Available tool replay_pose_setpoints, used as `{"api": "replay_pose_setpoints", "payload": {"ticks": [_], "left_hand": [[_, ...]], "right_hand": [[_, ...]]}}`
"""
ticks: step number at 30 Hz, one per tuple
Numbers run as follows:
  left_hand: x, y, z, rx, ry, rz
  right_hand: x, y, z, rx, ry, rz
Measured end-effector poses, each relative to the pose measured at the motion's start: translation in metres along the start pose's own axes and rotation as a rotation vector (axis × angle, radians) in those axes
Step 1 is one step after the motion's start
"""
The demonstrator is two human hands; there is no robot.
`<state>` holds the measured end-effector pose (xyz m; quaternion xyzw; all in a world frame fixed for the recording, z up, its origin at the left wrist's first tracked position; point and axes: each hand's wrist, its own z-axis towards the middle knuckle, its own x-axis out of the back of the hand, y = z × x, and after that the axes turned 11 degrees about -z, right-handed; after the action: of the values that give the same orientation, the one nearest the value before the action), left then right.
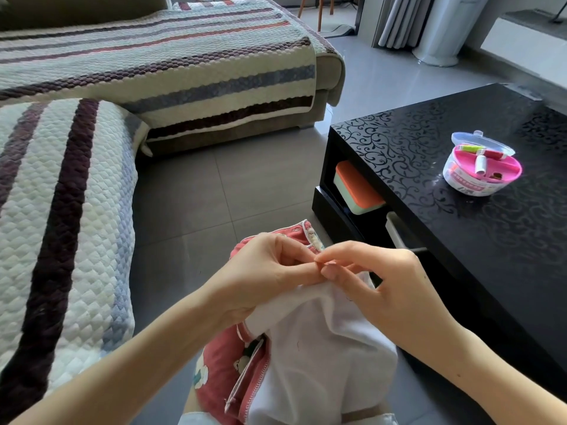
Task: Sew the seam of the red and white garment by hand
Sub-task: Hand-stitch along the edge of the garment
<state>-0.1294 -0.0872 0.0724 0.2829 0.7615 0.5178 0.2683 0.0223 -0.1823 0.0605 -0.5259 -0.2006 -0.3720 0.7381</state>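
Living room with grey tiled floor, striped sofa [61,210] at left, black coffee table [460,240] at right, open sewing kit [481,167] near its far edge. Over the lap, red and white garment [322,348], white lining uppermost. Left hand [270,271] gripping the seam fold. Right hand [389,286] touching it, fingertips [329,273] pinched together on the seam edge; needle too small to make out. Probably mid-stitch; sewn length not discernible.
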Motion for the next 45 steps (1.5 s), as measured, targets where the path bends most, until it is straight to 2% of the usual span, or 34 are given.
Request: {"api": "replay_pose_setpoints", "payload": {"ticks": [4,7,10,13,17,23,30,32,33,36,38,41,45], "left_hand": [[0.004,0.003,-0.001,-0.018,-0.071,0.014],[0.003,0.001,-0.001,-0.002,-0.066,-0.027],[-0.001,-0.003,0.0,0.002,-0.016,-0.003],[-0.003,-0.004,0.003,-0.014,0.02,0.025],[-0.004,-0.004,0.004,-0.003,0.041,0.068],[-0.008,0.003,0.004,-0.018,0.075,0.091],[-0.009,0.0,0.008,-0.003,0.152,0.204],[-0.009,-0.001,0.009,0.03,0.141,0.119],[-0.007,0.0,0.009,0.036,0.129,0.074],[0.0,0.002,0.01,0.01,0.096,0.056],[0.001,0.003,0.01,0.012,0.082,0.077],[0.003,0.002,0.008,0.01,0.021,0.071],[0.007,0.005,0.004,0.001,-0.085,0.04]], "right_hand": [[0.002,-0.001,0.002,0.142,0.118,-0.251],[0.0,0.0,0.004,0.26,0.221,-0.417],[-0.002,-0.002,0.007,0.353,0.279,-0.418],[-0.003,-0.002,0.01,0.41,0.261,-0.421],[-0.007,0.003,0.012,0.395,0.218,-0.351],[-0.011,0.011,0.015,0.322,0.194,-0.021],[-0.005,-0.003,0.021,0.331,0.314,0.116],[-0.002,-0.005,0.024,0.233,0.326,0.238],[-0.003,-0.006,0.026,0.148,0.281,0.377],[-0.002,-0.003,0.038,-0.092,0.017,0.892],[0.002,0.005,0.051,-0.27,-0.084,1.047],[0.006,0.023,0.071,-0.364,-0.163,1.08],[0.006,0.048,0.103,-0.368,-0.184,0.857]]}}
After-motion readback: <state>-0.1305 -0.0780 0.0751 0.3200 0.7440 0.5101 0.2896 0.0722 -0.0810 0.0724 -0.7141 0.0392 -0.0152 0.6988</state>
